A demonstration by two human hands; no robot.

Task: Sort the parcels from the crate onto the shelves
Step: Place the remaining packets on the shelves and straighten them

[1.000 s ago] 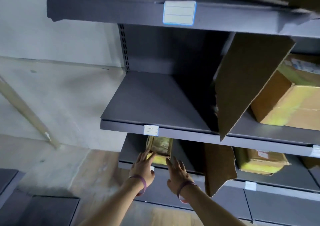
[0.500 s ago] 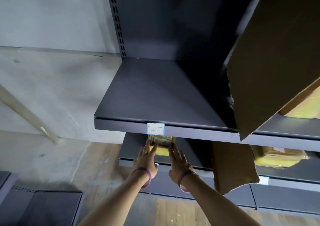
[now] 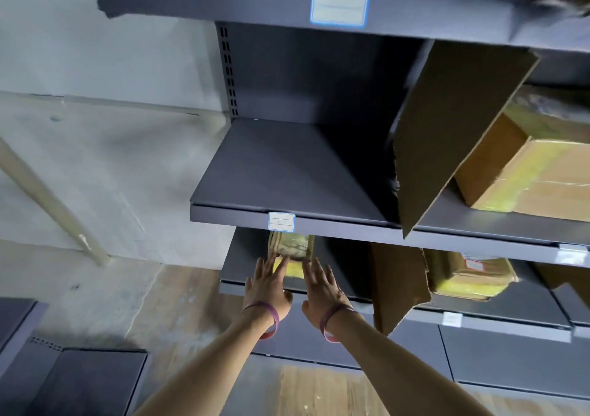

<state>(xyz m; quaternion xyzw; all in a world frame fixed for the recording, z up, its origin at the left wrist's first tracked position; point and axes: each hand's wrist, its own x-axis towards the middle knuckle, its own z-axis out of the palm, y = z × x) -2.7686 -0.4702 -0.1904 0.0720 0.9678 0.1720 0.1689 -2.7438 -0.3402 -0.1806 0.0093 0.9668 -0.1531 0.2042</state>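
At the front edge of the lower shelf point(image 3: 238, 276), the left hand point(image 3: 266, 289) and right hand point(image 3: 323, 292) reach with fingers point(image 3: 278, 265) straight and slightly spread, tips touching the near end of a small parcel point(image 3: 292, 249) lying on that shelf; this placement appears nearly complete. Farther right, past a cardboard divider point(image 3: 399, 288), a second parcel point(image 3: 469, 276) and, one shelf up, a large box point(image 3: 536, 176) are already stowed. With the crate out of view, the remaining count cannot be told.
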